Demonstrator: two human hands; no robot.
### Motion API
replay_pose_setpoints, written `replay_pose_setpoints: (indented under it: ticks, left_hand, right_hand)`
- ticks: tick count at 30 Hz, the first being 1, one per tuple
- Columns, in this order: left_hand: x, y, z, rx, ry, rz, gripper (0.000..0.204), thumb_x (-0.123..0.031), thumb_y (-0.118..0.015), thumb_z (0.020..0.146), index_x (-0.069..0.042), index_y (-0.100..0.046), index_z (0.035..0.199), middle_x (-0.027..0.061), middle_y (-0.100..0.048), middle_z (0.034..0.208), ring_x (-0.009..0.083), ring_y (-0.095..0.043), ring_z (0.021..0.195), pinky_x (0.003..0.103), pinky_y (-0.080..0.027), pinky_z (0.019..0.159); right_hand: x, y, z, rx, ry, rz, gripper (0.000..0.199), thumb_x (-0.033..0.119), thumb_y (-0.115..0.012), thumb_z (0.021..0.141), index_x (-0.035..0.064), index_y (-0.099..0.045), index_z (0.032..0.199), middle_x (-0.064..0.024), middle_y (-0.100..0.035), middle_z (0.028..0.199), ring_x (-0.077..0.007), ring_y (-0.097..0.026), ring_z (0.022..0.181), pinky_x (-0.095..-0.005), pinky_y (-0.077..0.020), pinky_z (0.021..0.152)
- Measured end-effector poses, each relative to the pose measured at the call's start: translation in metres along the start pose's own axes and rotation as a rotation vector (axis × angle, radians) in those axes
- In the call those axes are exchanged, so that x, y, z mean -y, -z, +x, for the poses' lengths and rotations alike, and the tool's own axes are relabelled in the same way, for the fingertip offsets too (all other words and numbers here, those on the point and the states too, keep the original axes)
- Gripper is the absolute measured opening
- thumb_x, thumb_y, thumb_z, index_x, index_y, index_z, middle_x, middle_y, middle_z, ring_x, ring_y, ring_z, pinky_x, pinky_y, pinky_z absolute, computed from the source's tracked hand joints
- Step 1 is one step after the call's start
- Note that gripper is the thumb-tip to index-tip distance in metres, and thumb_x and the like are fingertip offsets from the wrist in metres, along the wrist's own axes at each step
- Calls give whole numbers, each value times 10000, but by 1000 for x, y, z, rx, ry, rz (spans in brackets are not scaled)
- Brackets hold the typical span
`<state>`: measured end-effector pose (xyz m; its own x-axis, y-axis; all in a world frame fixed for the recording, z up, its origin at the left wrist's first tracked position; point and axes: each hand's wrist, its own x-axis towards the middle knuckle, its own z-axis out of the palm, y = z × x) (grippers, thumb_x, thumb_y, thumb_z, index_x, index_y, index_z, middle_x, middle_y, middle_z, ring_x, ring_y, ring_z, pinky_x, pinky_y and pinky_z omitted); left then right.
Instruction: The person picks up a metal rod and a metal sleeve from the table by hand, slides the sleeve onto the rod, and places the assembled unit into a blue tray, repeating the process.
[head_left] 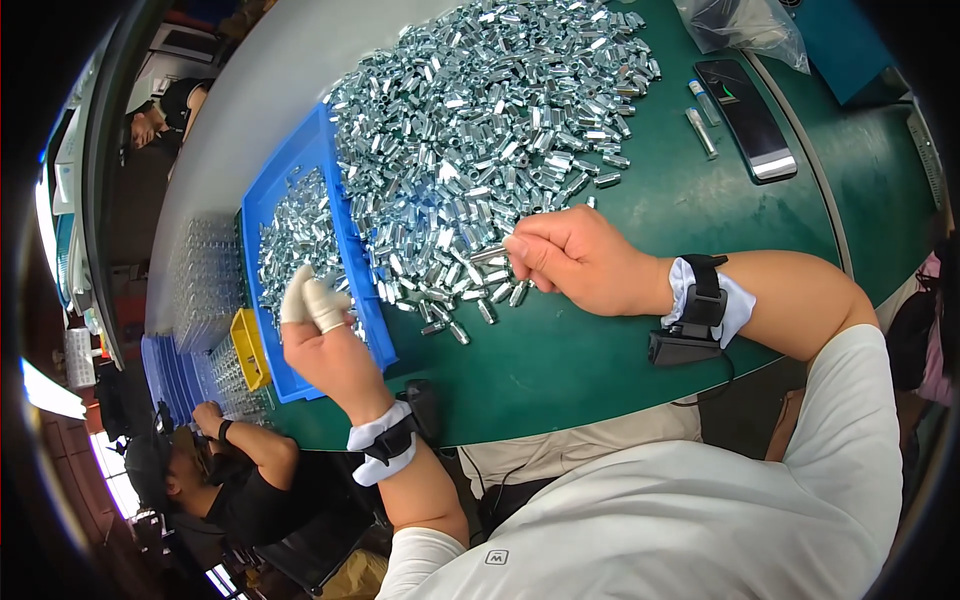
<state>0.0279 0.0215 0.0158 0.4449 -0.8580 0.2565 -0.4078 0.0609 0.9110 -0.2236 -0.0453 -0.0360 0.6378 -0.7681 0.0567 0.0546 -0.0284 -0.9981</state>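
A big heap of small shiny metal sleeves (490, 110) covers the green table (620, 340). My right hand (580, 262) rests at the heap's near edge, its fingers closed on one metal sleeve (490, 254). My left hand (325, 335) is raised over the near end of a blue tray (345, 225) that holds more sleeves. Two of its fingers wear white finger cots, pinched together; whether a part sits between them I cannot tell. Both wrists carry white bands with black devices.
A dark phone (748, 118), two small tubes (700, 130) and a clear plastic bag (745, 25) lie at the far right. A small yellow bin (250, 350) and clear trays sit left of the blue tray. Another person (235, 470) works at the lower left.
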Motion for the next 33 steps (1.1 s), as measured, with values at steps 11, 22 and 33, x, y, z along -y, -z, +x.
replay_pose_setpoints:
  ticks: [11,22,33]
  left_hand:
    - [3,-31,-1,380,-234,780,219,-28,-708,825,-18,-676,1042,105,-611,762,224,-580,637,320,-484,612]
    - [-6,-50,-1,499,-267,128,198,23,-659,866,-7,-653,1062,94,-663,919,192,-651,786,294,-523,726]
    - [-4,-41,-8,531,12,-142,169,45,-627,901,25,-640,1068,75,-677,1006,135,-648,884,245,-516,787]
  right_hand:
    - [1,-1,2,18,-12,29,338,235,-467,1030,36,-583,784,13,-533,649,-47,-485,588,-234,-403,539]
    - [0,0,1,-22,-20,38,333,233,-472,1027,36,-585,783,9,-537,634,-53,-511,588,-238,-413,541]
    - [1,0,1,-36,15,-37,325,211,-482,1017,35,-580,762,0,-535,591,-60,-507,547,-247,-402,515]
